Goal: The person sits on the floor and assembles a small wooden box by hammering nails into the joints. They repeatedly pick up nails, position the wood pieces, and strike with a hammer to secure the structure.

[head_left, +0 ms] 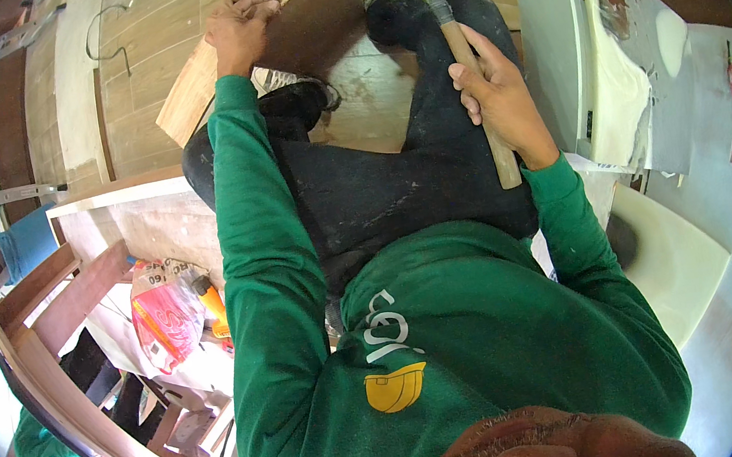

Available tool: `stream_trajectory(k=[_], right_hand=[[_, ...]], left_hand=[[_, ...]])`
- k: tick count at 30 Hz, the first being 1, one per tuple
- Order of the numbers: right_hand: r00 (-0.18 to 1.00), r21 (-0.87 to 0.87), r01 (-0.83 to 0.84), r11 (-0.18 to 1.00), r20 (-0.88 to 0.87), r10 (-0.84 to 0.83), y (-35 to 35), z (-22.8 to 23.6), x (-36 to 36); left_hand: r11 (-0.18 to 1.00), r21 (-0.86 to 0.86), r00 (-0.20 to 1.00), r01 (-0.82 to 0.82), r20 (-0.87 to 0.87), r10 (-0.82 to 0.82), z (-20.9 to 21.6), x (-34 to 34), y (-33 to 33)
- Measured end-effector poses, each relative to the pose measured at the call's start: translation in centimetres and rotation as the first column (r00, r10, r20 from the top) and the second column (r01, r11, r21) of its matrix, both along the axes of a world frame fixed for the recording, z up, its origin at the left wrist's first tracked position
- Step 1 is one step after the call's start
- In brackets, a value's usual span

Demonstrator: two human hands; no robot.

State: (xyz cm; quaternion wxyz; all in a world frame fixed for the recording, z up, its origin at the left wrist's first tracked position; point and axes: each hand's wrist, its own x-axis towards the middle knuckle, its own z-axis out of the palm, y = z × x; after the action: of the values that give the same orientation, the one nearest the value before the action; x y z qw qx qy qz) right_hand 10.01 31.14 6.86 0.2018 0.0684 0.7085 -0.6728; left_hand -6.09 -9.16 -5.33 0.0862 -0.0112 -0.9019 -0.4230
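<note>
My right hand (500, 90) is wrapped round the wooden handle of a claw hammer (460, 45). Its metal head is raised over my right knee, beside my shoe. Ahead on the left, my left hand (243, 30) rests at the pale edge of a wooden board (191, 90) with a dark brown face. The fingers of that hand are curled and pinched together; whatever lies between them is too small to make out. The board slants between my legs, reaching from my left knee to the far edge of the view.
A white cabinet-like box (562, 64) stands to my right, near a pale panel (674, 253). On the left are a wooden frame (53, 307), a red and clear plastic bag (165, 320) and a yellow-orange tool (211, 304). A bent wire (90, 47) lies on the tiled floor.
</note>
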Motion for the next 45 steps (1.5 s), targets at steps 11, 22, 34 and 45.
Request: stream_trajectory(k=[11, 22, 34, 45], right_hand=[[0.957, 0.413, -0.053, 0.909, -0.24, 0.165, -1.0, -0.4, -0.3], [0.61, 0.686, 0.028, 0.727, -0.588, 0.531, -9.8, 3.0, -5.2], [0.615, 0.785, 0.041, 0.619, -0.508, 0.603, -11.8, -0.7, -6.3], [0.653, 0.819, 0.015, 0.574, -0.443, 0.615, -12.1, 0.3, -6.9]], left_hand=[[0.981, -0.183, 0.992, -0.056, -0.124, 0.033, 1.1, 1.3, 1.7], [0.949, -0.268, 0.97, -0.165, -0.216, 0.108, 0.8, 1.8, 2.4], [0.913, -0.342, 0.96, -0.22, -0.244, 0.14, 0.7, 2.1, 2.6], [0.943, -0.283, 0.971, -0.176, -0.208, 0.119, 1.2, 2.3, 2.8]])
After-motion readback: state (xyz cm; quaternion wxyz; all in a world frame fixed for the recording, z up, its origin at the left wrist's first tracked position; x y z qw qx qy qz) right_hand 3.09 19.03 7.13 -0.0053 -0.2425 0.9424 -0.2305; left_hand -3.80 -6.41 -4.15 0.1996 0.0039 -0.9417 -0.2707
